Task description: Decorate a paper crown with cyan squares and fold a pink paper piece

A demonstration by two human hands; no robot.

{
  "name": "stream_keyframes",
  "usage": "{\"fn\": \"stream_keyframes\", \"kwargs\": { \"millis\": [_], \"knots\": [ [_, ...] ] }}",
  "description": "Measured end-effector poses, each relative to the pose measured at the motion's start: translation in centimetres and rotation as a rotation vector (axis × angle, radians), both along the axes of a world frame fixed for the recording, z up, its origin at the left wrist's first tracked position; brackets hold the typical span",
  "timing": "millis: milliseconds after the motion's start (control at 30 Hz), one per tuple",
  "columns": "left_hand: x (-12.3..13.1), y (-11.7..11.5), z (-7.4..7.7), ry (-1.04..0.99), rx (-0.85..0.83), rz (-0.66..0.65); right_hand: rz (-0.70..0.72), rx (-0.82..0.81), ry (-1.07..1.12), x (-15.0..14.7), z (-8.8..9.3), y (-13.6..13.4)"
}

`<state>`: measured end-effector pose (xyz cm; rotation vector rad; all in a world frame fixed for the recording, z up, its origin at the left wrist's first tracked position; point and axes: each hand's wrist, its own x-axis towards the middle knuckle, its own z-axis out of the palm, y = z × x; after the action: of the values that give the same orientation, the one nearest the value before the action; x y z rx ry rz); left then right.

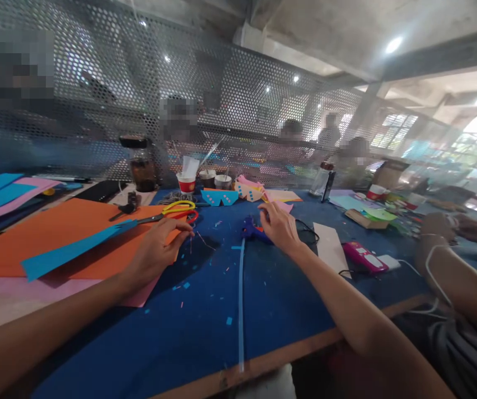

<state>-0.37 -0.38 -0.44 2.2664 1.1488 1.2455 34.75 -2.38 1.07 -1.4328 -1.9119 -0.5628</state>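
Observation:
My left hand [155, 252] rests curled on the edge of an orange paper sheet [55, 233], its fingertips near the scissors [176, 211] with yellow and red handles. A blue paper strip [76, 249] lies across the orange sheet. My right hand [278, 224] is closed over a blue glue gun [253, 230] on the blue table cover [222, 321]. A thin pale stick [240, 299] runs from the gun toward the table's near edge. Folded blue and orange paper shapes [222, 197] lie just beyond.
Pink paper [34, 288] lies under the orange sheet. Cups [186, 182], a dark jar [142, 166] and a perforated metal screen [242, 111] stand at the back. A pink device [363, 256] and a white card [330, 244] lie at right. Another person's arm [458, 266] rests there.

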Motion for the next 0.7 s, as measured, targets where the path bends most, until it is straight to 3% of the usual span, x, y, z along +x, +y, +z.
{"fn": "stream_keyframes", "kwargs": {
  "millis": [700],
  "knots": [
    [0.06,-0.32,0.42,-0.003,-0.099,-0.042,0.006,-0.078,0.017,-0.68,0.38,-0.62]
  ]
}}
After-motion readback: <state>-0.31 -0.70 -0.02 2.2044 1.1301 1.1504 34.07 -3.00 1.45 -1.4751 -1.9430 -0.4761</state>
